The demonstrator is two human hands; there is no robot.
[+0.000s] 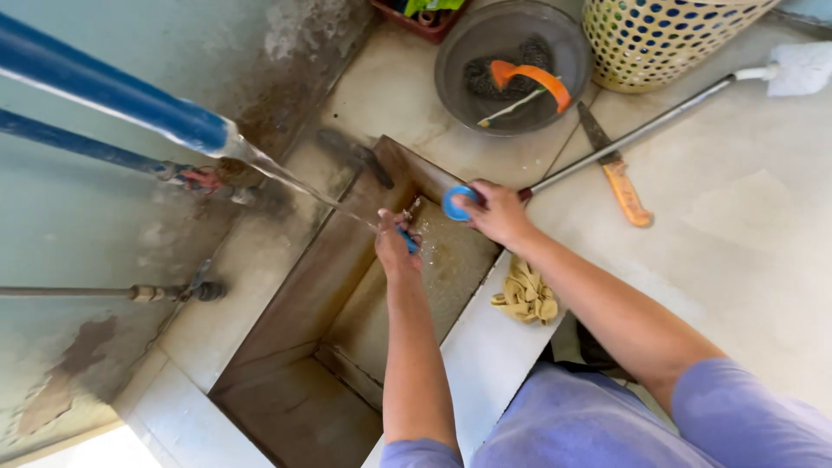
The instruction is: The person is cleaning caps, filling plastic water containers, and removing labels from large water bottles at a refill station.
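Rinsing under water stream [295,184], left hand [394,247] closed on small blue item [407,243], axis unclear; right hand [496,212] gripping blue ring [455,202], long metal handle [641,132] pointing up-right.

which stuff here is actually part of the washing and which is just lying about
In use:
left hand under the water stream
right hand holding the blue ring
blue pipe
sunken basin

Lying about:
knife
metal bowl
yellow basket
beige cloth
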